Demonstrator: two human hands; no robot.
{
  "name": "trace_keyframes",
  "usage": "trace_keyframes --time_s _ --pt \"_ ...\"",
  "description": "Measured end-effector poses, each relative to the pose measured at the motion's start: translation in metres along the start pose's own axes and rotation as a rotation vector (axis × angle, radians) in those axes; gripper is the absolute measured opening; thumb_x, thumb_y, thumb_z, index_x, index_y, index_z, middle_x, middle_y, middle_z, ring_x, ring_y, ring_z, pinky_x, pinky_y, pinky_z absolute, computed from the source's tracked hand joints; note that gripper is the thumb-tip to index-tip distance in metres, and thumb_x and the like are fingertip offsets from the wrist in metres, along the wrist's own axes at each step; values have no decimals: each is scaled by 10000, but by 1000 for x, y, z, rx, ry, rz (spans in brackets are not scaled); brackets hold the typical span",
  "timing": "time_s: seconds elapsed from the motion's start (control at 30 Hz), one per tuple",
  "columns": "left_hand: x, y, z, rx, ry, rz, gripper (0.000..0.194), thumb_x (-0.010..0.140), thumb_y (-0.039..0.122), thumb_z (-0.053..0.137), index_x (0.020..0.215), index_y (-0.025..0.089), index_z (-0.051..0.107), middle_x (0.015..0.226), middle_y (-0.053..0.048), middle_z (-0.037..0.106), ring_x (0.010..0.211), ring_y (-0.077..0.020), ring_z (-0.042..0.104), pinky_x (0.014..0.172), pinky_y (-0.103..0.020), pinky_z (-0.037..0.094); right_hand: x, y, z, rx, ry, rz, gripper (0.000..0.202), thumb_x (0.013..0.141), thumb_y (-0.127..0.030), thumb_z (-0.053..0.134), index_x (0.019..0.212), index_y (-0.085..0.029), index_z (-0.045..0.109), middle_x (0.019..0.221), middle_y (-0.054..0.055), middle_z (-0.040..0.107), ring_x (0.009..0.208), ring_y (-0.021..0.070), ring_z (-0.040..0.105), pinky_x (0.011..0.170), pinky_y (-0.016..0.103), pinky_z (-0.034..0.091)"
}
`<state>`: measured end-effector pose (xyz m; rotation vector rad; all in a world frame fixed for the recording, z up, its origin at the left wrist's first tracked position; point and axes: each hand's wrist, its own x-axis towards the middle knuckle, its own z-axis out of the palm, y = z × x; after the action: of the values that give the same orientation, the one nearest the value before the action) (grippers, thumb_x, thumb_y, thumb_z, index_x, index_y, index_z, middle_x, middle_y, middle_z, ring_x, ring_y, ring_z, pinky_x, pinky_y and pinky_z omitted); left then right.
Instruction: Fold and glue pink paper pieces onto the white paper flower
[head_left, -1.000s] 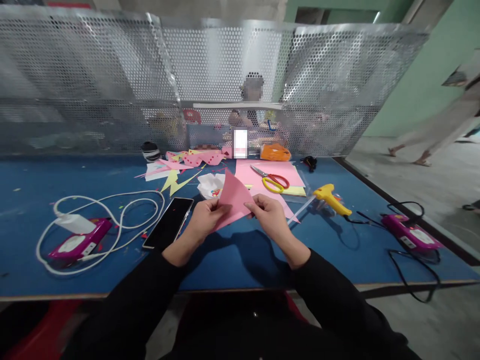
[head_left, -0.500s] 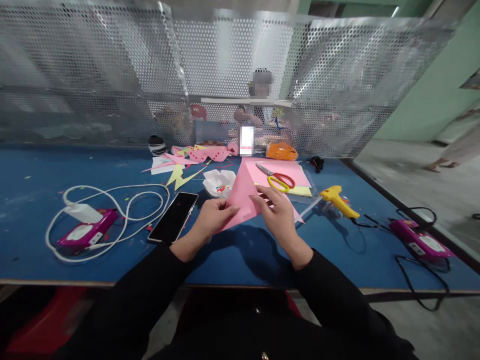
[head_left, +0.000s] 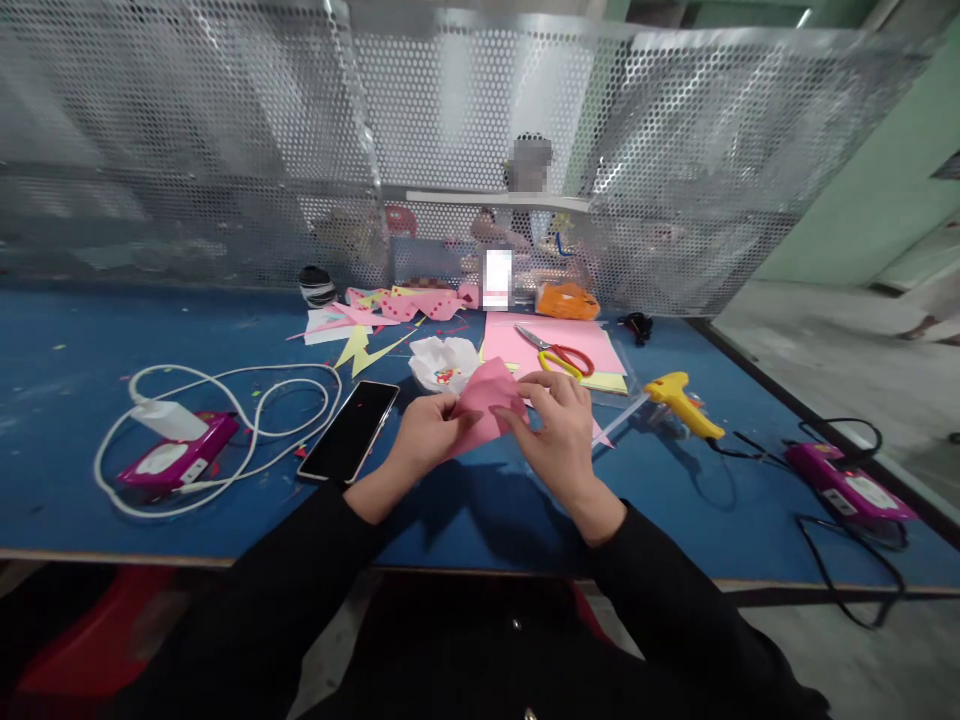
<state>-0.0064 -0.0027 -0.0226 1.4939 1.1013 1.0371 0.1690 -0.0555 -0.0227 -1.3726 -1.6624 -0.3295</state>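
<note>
A piece of pink paper (head_left: 491, 398) is raised above the table between both hands, its top folded over so that it looks short and curved. My left hand (head_left: 429, 435) pinches its left edge, thumb in front. My right hand (head_left: 556, 425) grips the right edge between thumb and fingers. Just behind the paper is a crumpled white paper cup (head_left: 441, 364) with small red bits inside. Red-and-yellow-handled scissors (head_left: 561, 358) lie on a stack of pink and yellow sheets (head_left: 504, 337), beyond my right hand.
A phone (head_left: 351, 430), a white cable (head_left: 259, 425) and a purple power strip (head_left: 180, 458) lie left. Right are a yellow glue gun (head_left: 684, 403) and another purple strip (head_left: 851, 482). Paper scraps (head_left: 367, 345) lie at the back, before a perforated metal screen (head_left: 465, 110); a person sits behind it.
The pink paper stood up in a tall point; now its top is bent down and it looks much shorter. My right hand has shifted slightly, fingers closer to the paper's upper edge.
</note>
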Motion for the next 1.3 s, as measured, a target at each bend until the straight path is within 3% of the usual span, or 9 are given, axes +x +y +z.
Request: trace_keyframes --time_s 0.17,0.33,0.53,0.63,0.73,0.8,1.0,1.13,1.3 --pt "-2 5 1 118 -30 50 401 625 460 806 470 192 551 490 51 378 537 -108 295 521 -273 172 0 3 1 51 -9 77 70 887 -263 641 854 -264 703 965 55 672 941 237 626 864 405 479" --pt "-1 3 0 26 -97 11 638 819 747 495 635 167 687 580 -59 611 541 -187 532 530 -310 394 1 9 5 353 48 163 55 886 -272 625 873 -243 670 1128 80 695 1076 230 631 917 393 493" --pt "-13 6 -7 23 292 248 413 812 459 693 1147 219 683 1206 -87 686 1065 -223 634 895 -313 480 0 14 11 443 84 315 142 886 -352 603 875 -217 647 872 49 707 795 197 638 726 330 503" --pt "-26 16 -15 183 266 445 310 873 443 615 1014 195 737 1077 -76 738 1051 -230 646 951 -336 463 1 12 11 446 64 298 158 872 -352 604 781 -223 607 682 -12 625 640 158 559 627 287 456" --pt "-36 21 -19 231 -30 253 242 715 395 778 837 186 775 820 -21 757 814 -218 668 790 -306 488 4 6 7 460 26 243 183 855 -350 629 726 -228 586 641 -31 579 614 141 521 607 269 429" --pt "-41 20 -19 137 -104 88 195 615 324 842 729 181 775 689 10 723 695 -191 636 678 -278 470 5 0 3 475 0 210 190 867 -354 630 727 -229 597 630 -33 574 610 139 526 616 271 433" --pt "-50 9 -14 -218 105 -34 301 600 408 855 778 181 768 733 -7 740 682 -160 648 674 -272 510 1 -7 -9 527 116 220 311 904 -375 614 1181 -233 616 1171 92 685 1091 223 627 946 400 482" --pt "-56 2 -4 -478 229 -116 413 561 483 865 820 190 733 749 -23 747 706 -175 688 715 -305 557 -11 -4 -3 791 11 558 563 784 -445 729 1279 -243 552 1327 118 611 1205 247 593 1039 448 456" --pt "-64 -5 19 -650 220 -236 329 589 393 857 816 187 737 807 -72 771 758 -242 723 718 -376 592 -28 -13 4 1152 -307 1047 649 654 -489 830 1183 -191 600 891 37 677 784 182 679 720 342 575"
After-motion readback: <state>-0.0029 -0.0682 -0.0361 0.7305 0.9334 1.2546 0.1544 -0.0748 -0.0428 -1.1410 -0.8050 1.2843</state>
